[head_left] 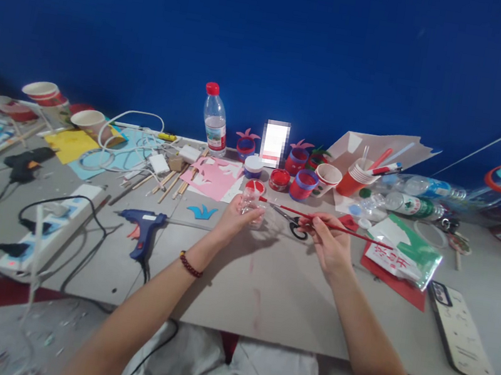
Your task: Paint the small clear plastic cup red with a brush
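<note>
My left hand (236, 220) is closed around a small clear plastic bottle piece (256, 217), whose upper end shows red. In my right hand (329, 244) is a thin red paintbrush (352, 232), its tip pointing left at the bottle piece's upper part. Whether the tip touches it I cannot tell. Beyond my hands stands an open pot of red paint (279, 180), near a red-painted cup with a purple rim (303, 185). Black-handled scissors (299, 230) lie between my hands, and a blue paper crown-like cutout (202, 212) lies left of my left hand.
A blue glue gun (144, 231) and a power strip (53, 229) with cables lie on the left. An upright water bottle (214, 121) stands at the back. To the right are paper cups (357, 178), plastic bottles (413, 206) and a phone (465, 332) near the front edge.
</note>
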{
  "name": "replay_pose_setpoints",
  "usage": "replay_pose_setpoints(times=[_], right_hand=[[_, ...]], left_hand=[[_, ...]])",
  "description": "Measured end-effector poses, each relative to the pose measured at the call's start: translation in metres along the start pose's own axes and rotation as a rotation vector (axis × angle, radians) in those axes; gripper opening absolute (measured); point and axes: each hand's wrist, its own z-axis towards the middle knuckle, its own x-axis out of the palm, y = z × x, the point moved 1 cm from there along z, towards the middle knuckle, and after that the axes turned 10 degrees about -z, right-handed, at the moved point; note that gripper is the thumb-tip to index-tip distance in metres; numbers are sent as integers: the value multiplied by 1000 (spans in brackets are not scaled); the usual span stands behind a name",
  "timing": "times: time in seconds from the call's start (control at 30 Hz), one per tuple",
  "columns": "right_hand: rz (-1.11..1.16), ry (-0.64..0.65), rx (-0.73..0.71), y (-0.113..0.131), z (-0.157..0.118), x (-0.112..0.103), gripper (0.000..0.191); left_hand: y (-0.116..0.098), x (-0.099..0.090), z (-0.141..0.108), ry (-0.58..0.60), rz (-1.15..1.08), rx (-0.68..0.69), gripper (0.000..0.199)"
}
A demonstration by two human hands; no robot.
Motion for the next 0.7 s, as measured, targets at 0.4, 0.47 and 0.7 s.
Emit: replay_pose_setpoints(times=[0.4, 0.47, 0.7], right_hand=[[-31, -30, -15, -3, 1, -6, 37], [-33, -39, -19, -2, 2, -6, 37], [6, -42, -35, 3, 0, -6, 34]], left_hand=[[2, -4, 4, 8, -33, -25, 63], [2, -4, 4, 5, -37, -30, 62], [0, -3, 2, -42, -33, -26, 61]])
